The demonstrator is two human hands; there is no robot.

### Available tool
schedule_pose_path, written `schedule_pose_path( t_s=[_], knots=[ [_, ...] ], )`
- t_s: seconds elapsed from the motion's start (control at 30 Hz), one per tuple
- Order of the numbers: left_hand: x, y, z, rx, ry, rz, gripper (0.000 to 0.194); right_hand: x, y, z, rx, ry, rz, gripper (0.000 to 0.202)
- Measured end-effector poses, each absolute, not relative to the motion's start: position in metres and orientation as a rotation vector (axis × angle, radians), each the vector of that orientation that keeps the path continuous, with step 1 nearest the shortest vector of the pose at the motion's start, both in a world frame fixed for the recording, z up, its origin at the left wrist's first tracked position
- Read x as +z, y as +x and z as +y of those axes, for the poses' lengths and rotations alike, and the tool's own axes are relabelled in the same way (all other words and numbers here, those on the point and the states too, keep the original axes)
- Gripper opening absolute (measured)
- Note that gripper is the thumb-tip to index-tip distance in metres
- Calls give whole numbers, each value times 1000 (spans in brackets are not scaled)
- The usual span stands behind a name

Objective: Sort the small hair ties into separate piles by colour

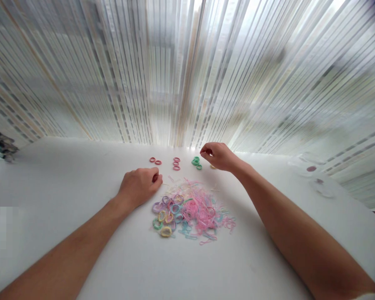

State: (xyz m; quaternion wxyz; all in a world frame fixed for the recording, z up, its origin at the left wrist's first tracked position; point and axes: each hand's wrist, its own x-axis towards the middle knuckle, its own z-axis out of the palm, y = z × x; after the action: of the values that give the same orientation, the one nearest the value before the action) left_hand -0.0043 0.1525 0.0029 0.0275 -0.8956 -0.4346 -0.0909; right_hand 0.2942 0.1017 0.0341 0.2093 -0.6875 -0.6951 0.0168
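My left hand [141, 184] rests on the table with its fingers curled closed, beside the left edge of a mixed pile; nothing shows in it. Over the far side, my right hand [218, 155] is pinched, thumb and forefinger together, just right of a small cluster of green hair ties [196, 161]. What the pinch holds, if anything, is too small to make out. A yellow hair tie [213, 166] lies partly hidden under this hand. To the left are three pink-red hair ties [176, 163] in a column and two red hair ties [155, 161].
The pile holds pink elastic bands [203, 212] and several coloured hair ties [165, 216] on the white table [137, 266]. A striped string curtain [181, 75] hangs along the table's far edge. Clear objects with dark red spots [311, 168] are at right.
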Motion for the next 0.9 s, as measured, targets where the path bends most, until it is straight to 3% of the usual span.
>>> schedule_pose_path(
  t_s=[0.2, 0.53, 0.9],
  knots=[
    [2, -4, 152, -302, -2765, -1345, 34, 55, 287, 87, 314, -2036, -2071, 8],
    [0, -5, 153, -325, -2774, -1341, 34, 42, 288, 92, 206, -2032, -2105, 4],
    [-1, -5, 155, -344, -2771, -1324, 34, 90, 288, 53, 237, -1998, -1899, 12]
  ],
)
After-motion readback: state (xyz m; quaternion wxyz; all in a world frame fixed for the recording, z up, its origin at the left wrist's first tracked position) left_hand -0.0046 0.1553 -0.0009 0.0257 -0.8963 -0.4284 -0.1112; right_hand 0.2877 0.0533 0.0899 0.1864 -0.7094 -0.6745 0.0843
